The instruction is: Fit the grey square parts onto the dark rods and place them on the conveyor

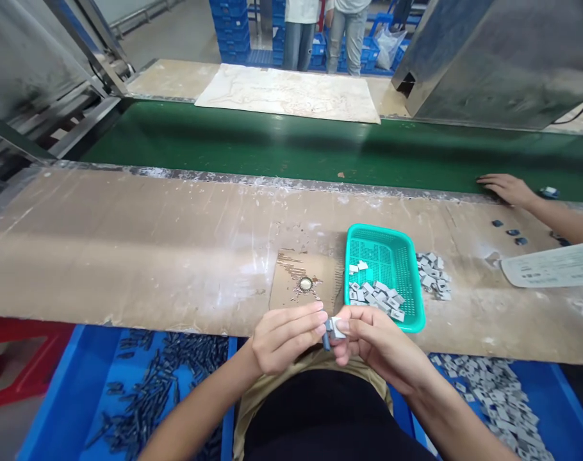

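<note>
Just over the table's front edge, my right hand (375,336) pinches a small light grey block (338,328) between thumb and fingers. My left hand (289,338) meets it from the other side, fingers closed on a slim dark blue-grey plastic piece (327,340) that touches the block. Whether the two pieces are joined cannot be made out. Beyond my hands lies a cardboard pad (284,288) with a round metal-rimmed fixture (305,283) on it. A green basket (419,291) stands beside the pad, with grey blocks (378,298) in its near part.
More grey blocks (433,275) lie right of the basket. Blue bins hold dark pieces (161,378) at left and grey pieces (498,397) at right. A co-worker's hand (507,187) reaches the green conveyor (253,144). Two people stand beyond.
</note>
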### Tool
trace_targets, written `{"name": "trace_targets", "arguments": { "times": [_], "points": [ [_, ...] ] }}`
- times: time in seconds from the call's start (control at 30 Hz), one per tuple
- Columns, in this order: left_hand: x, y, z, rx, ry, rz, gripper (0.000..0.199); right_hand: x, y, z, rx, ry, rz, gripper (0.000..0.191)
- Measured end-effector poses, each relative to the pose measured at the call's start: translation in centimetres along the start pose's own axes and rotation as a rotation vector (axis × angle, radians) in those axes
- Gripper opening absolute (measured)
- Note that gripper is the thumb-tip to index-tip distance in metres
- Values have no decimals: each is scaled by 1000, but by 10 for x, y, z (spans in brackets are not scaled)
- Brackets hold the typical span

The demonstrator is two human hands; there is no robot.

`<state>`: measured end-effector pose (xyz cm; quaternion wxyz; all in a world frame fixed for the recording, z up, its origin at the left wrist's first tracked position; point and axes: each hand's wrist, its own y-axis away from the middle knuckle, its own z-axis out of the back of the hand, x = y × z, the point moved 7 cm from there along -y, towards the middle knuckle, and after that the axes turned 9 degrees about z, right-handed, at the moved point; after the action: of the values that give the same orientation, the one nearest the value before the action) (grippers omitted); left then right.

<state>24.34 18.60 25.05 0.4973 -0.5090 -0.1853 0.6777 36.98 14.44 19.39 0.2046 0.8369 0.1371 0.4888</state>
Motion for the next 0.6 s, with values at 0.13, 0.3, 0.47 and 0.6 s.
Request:
{"name": "trace_targets", "arguments": {
  "times": [0.13,0.3,0.47,0.6],
  "points": [
    [27,9,-12,-255,277,502,19,11,3,8,-97,125,140,24],
    [44,25,-44,-294,705,1175,14,23,11,15,-153,253,236,24],
    [47,42,-61,-180,984,1518,24,36,24,26,-274,371,418,18],
    [48,48,-67,-142,1085,1568,28,39,32,27,-322,600,591,13]
  ]
}}
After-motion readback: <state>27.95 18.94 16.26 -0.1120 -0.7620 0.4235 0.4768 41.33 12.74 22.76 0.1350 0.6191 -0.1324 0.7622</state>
